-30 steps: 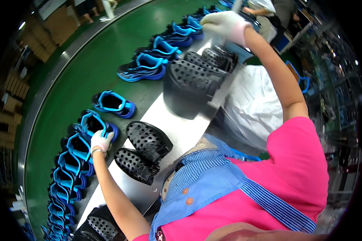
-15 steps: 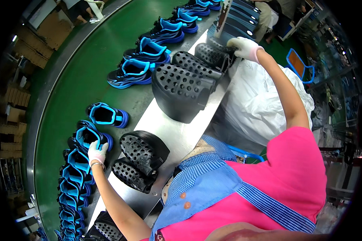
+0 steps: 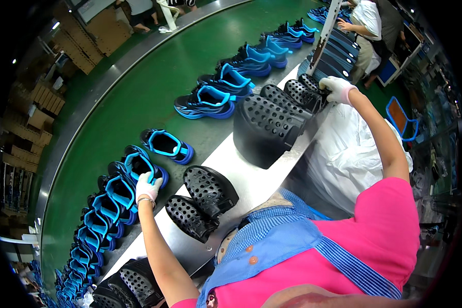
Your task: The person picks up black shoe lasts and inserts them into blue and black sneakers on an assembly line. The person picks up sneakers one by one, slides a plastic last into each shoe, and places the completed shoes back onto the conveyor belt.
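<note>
My left hand (image 3: pixel 149 187), in a white glove, is closed at the heel of a black-and-blue sneaker (image 3: pixel 138 163), whose opening faces up. This sneaker is at the near end of a tight row of similar shoes (image 3: pixel 94 223). Far to the right, my gloved right hand (image 3: pixel 338 90) has its fingers curled on the edge of a black perforated piece (image 3: pixel 309 82), shaped like the front of a clog. Its fingertips are partly hidden. Between my hands, more such pieces lie on a metal ledge: a large block (image 3: pixel 264 131) and a smaller pair (image 3: pixel 209 188).
A single sneaker (image 3: pixel 167 146) stands apart on the green conveyor belt (image 3: pixel 120 110); a second row (image 3: pixel 205 102) runs farther off. A white sack (image 3: pixel 351 154) bulges beside the metal ledge (image 3: pixel 251 172). Upright, a rusty post (image 3: pixel 324 38) stands near dark-blue panels. Co-workers (image 3: pixel 364 23) are beyond.
The view has shifted, so the ledge and shoes appear farther right and lower. Both hands stay at the same things. More of a co-worker at the far right has come into view.
</note>
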### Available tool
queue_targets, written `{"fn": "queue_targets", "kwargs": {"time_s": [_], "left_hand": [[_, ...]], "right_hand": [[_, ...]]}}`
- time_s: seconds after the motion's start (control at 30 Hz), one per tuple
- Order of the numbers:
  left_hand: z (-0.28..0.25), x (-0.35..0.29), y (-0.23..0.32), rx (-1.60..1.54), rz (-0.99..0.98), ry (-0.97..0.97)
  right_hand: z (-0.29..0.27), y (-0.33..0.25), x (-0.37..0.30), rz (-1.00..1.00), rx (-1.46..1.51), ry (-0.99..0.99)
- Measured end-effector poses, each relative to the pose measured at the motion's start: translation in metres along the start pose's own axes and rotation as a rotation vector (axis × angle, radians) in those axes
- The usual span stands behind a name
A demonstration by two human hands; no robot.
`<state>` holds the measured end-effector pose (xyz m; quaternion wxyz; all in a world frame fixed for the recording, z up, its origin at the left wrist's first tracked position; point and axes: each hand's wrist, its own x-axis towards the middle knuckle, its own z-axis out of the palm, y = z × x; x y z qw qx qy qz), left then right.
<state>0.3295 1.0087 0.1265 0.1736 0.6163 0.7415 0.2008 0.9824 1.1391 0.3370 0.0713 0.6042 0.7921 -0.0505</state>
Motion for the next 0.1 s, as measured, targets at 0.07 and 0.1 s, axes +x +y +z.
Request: {"fn": "queue_targets", "kwargs": {"time_s": [0.07, 0.1], "left_hand": [[-0.007, -0.0025, 0.0076, 0.02, -0.08, -0.059], [-0.0051, -0.0027, 0.003, 0.062, -0.076, -0.053]], "right_hand": [[-0.0119, -0.0173, -0.0021, 0.103, 0.021, -0.089], [-0.0138, -0.0172, 0.0015, 0.094, -0.086, -0.129]]}}
